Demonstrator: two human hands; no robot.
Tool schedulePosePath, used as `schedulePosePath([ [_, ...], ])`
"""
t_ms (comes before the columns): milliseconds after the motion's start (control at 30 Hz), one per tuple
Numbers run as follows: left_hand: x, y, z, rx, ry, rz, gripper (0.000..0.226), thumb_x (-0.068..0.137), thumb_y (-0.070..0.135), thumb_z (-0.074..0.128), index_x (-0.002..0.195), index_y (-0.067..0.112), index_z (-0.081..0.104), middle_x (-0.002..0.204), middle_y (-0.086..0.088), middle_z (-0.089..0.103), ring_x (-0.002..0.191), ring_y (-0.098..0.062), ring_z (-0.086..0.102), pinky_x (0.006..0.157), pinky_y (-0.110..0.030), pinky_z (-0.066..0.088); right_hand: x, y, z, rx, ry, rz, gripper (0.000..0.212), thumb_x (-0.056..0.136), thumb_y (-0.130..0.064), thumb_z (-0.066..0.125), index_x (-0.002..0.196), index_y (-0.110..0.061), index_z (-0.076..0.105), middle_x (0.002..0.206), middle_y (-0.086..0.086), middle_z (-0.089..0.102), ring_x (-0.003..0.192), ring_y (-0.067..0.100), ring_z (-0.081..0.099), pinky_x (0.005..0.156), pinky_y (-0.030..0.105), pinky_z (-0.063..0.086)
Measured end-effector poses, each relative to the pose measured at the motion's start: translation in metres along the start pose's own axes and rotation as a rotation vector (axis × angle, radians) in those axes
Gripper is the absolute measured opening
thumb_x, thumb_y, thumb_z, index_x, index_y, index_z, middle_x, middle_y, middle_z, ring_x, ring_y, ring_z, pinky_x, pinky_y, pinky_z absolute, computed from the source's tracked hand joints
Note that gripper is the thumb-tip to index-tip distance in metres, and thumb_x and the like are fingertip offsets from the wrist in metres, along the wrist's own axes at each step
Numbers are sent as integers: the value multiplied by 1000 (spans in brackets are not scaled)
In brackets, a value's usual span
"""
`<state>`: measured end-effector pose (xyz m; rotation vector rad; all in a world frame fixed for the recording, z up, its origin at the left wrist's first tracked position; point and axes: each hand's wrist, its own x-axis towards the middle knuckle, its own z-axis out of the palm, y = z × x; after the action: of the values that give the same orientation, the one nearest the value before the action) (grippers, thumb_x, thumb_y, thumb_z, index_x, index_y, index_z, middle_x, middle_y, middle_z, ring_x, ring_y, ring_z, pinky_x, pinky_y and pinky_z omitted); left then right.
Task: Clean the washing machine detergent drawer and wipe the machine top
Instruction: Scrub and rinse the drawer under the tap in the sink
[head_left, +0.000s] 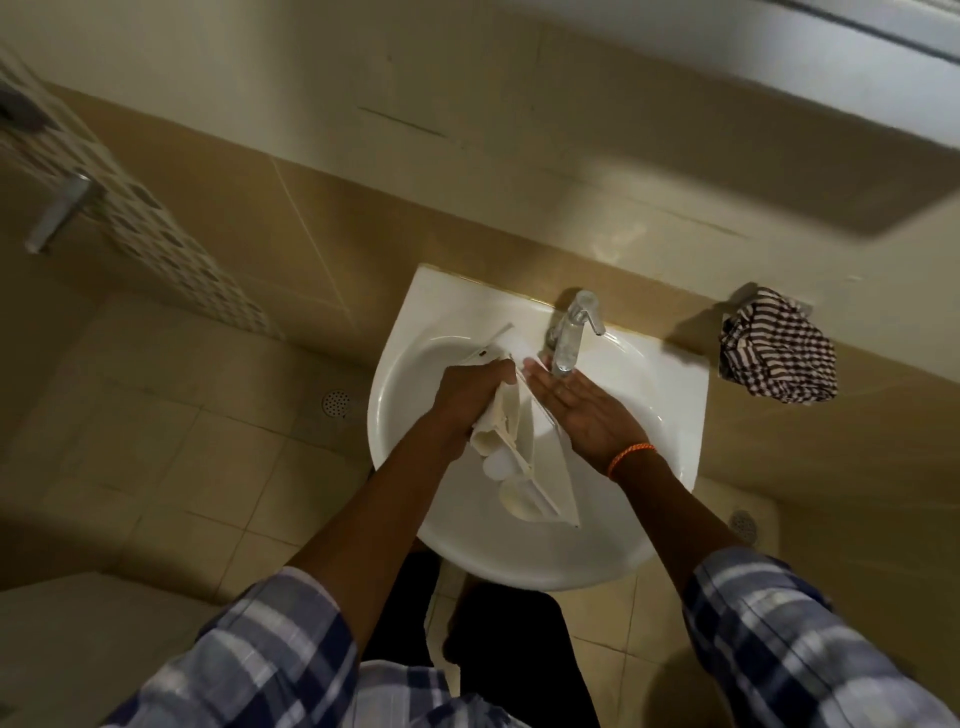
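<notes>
**Drawer held over the basin under the tap**

Beige square floor tiles (171, 457) cover the left of the room, with a round metal floor drain (335, 402) near the wall. A band of patterned mosaic tiles (171, 244) runs diagonally across the upper left, beside a blurred metal lever handle (62, 210). Large glossy beige wall tiles (467, 171) stand behind the white ceramic wash basin (670, 384), which is fixed to that wall.

Over the bowl, the left hand (467, 400) grips the upper part of the cream-white plastic detergent drawer (524, 457), fingers curled round its edge. The drawer hangs inside the basin's outline, its long axis running from the upper left, near the tap, down to the lower right toward the person; its open compartments face up and to the left. Its far end is partly hidden by the left hand.

The right hand (582, 410) lies flat with straight fingers against the drawer's right side, fingertips beneath the chrome single-lever tap (571, 332). An orange thread bracelet (629, 457) circles the right wrist. Blue-and-white checked sleeves (769, 639) cover both forearms.

Right of the basin, a crumpled dark-and-white checked cloth (779, 353) hangs against the wall, well apart from the drawer. A second floor drain (743, 525) sits lower right.
</notes>
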<state>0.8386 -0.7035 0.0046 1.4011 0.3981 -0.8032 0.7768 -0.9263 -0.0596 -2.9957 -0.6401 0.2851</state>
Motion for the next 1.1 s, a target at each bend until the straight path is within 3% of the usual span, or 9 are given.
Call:
schedulePosePath([
  [200,-11,5,5,-25,76,-25,49,70,34,80,111,7,78,92,-8,71,88,-26,68,78,-38,54,-41,-2,11,0,-38,1,71,104,-3,-11,170,-11,15,178,5,10,165,24,8,129,49,26],
  [267,-10,2,5,-40,54,-18,60,63,34,81,116,4,77,94,-10,72,89,-28,70,78,-39,56,-48,3,9,-9,-36,-3,72,102,6,6,169,-12,19,178,5,12,165,26,9,129,50,27],
  [400,-15,-10,18,7,31,-56,25,85,22,81,108,12,78,93,-7,76,85,-24,72,74,-34,57,-25,-3,-2,33,59,10,84,94,13,52,169,-13,23,177,3,18,162,24,21,130,47,29],
  [500,-18,-20,23,-27,87,-23,29,85,22,81,112,12,79,97,-8,79,90,-26,75,71,-31,61,-7,-3,-5,60,112,9,87,92,4,70,167,-11,28,175,4,25,152,23,29,126,40,33],
  [600,-17,-21,16,-85,64,37,34,79,27,81,108,9,78,100,-11,77,98,-30,75,86,-41,62,-17,6,8,38,63,-30,95,97,-1,69,171,-17,11,179,-1,6,163,24,19,130,43,28],
  [733,-16,-15,4,-108,183,94,10,94,18,73,102,12,75,91,-7,71,84,-21,69,76,-34,58,-44,17,22,-11,-5,-14,93,97,9,57,171,-20,9,179,-2,0,165,21,-1,132,44,22],
  [833,-17,-19,9,-110,149,68,21,94,21,74,112,11,76,101,-7,75,97,-26,71,86,-41,59,-27,13,16,47,32,-13,90,100,1,58,171,-22,8,179,-5,1,165,23,5,133,41,20],
  [967,-19,-20,18,-48,190,37,34,91,25,78,121,10,74,109,-12,76,104,-32,72,76,-38,59,-3,9,10,65,61,-35,89,102,-4,59,171,-23,7,178,-8,-1,156,31,31,130,39,25],
  [1100,-21,-18,5,-109,180,53,30,90,20,78,117,7,78,99,-9,76,100,-31,73,85,-44,60,-15,11,15,58,62,-60,95,99,5,57,171,-27,4,178,-12,-6,163,25,18,131,36,17],
])
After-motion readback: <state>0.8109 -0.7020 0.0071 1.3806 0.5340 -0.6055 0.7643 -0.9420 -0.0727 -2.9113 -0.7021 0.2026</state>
